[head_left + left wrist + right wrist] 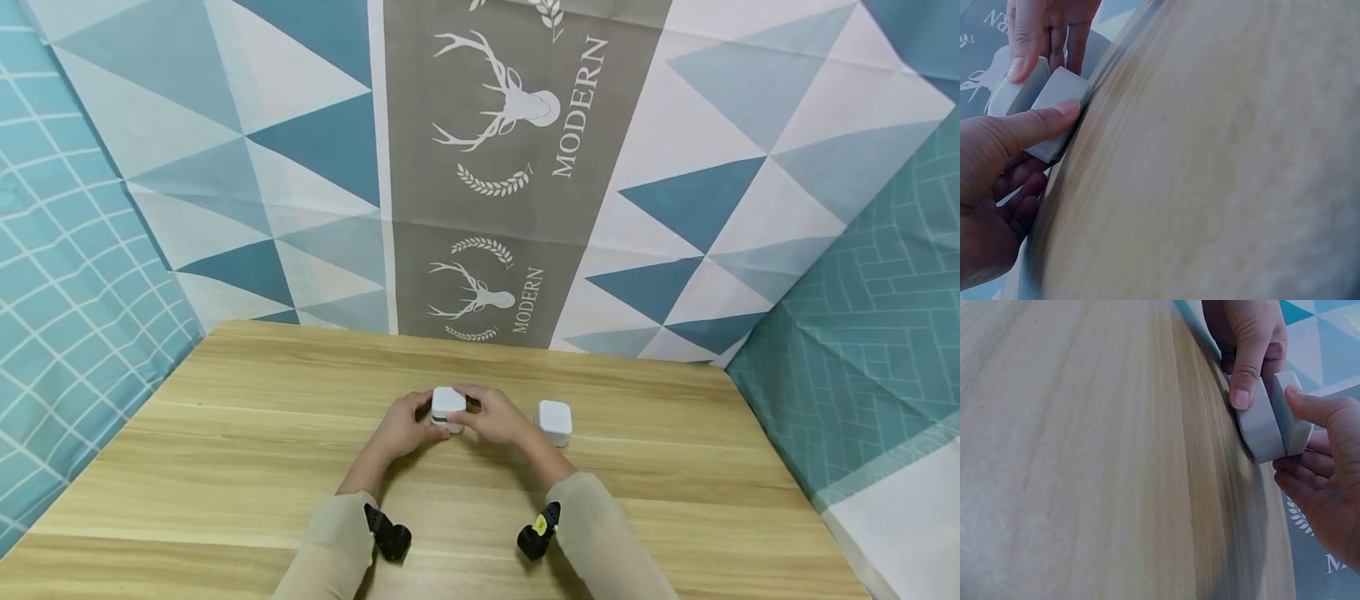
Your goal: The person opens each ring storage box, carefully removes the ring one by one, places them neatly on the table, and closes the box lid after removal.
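Observation:
In the middle of the table, a small white square box with rounded corners is in both hands, its two parts apart along one side. My left hand grips the lower part close over the wood, thumb on its near side. From the right, my right hand pinches the lid-like upper part between thumb and fingers. In the right wrist view the two parts stand tilted to each other, a wedge-shaped gap between them. A second white box of similar shape sits to the right, beyond the right forearm.
The wood-grain table carries both boxes. Behind it hangs a patterned cloth with deer heads and triangles. Blue-green cloths line the sides. A black wrist camera is strapped at the left sleeve, another at the right.

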The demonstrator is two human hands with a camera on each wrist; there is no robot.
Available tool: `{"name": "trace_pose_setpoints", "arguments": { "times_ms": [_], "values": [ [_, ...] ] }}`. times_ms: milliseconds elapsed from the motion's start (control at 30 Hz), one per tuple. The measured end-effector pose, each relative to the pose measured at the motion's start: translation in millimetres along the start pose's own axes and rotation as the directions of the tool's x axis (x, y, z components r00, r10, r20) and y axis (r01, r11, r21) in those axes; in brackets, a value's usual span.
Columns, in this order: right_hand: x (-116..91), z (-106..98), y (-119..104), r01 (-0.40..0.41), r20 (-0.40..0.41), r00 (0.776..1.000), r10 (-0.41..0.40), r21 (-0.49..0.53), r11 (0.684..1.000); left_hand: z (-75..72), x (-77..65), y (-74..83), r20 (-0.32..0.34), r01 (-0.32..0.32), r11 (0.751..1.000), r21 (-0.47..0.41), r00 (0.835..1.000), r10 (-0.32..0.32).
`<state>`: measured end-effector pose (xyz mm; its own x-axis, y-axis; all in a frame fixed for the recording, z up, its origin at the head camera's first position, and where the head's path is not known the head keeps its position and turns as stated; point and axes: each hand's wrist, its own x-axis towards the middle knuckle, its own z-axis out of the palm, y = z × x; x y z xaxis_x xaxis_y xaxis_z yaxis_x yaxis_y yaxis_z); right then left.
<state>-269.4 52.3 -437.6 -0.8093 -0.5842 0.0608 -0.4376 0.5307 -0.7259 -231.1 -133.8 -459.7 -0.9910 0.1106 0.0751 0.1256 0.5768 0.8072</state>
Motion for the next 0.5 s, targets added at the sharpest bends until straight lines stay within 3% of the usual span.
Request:
{"name": "trace_pose_setpoints", "arguments": {
  "times_ms": [500],
  "values": [
    [-1.3, 0.9, 0.6, -0.005, -0.008, 1.000, 0.005, 0.035, 0.999, 0.6, -1.1, 0.9, 0.002, 0.017, 1.000, -0.008, 1.000, -0.017]
  ]
}}
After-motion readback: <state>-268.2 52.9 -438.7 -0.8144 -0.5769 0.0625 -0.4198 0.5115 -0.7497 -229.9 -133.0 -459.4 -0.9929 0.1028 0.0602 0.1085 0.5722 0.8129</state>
